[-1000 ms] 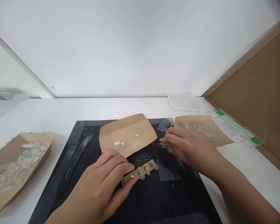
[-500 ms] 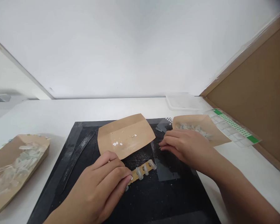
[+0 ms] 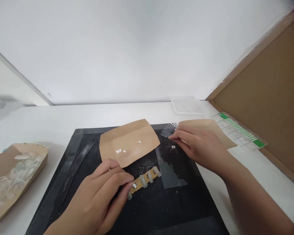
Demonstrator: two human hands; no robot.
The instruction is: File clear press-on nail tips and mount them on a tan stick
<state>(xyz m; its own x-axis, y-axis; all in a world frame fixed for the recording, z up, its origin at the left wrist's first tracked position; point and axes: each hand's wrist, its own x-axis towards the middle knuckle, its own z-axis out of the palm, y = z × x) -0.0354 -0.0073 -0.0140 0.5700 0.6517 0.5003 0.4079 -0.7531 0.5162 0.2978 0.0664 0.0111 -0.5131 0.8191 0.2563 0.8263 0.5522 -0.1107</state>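
Observation:
My left hand is closed, thumb and fingers round the left end of a tan strip on the black mat. Several clear, curved nail tips sit across this strip. Beside my left fingertips a small white oval shows on a dark spot of the strip. At the mat's back right, my right hand has thumb and forefinger pinched together next to a small clear film piece. What lies between those fingertips is too small to make out. Two white bits lie just below them.
A tan paper tray with white bits stands on the black mat. A dark curved file lies to its left. A box of clear nail tips is far left. Behind my right hand are another paper tray and a green-labelled clear case.
My right hand has moved slightly back toward the film piece, uncovering the two white bits. My left fingers have shifted off the white oval on the strip. The view has turned slightly.

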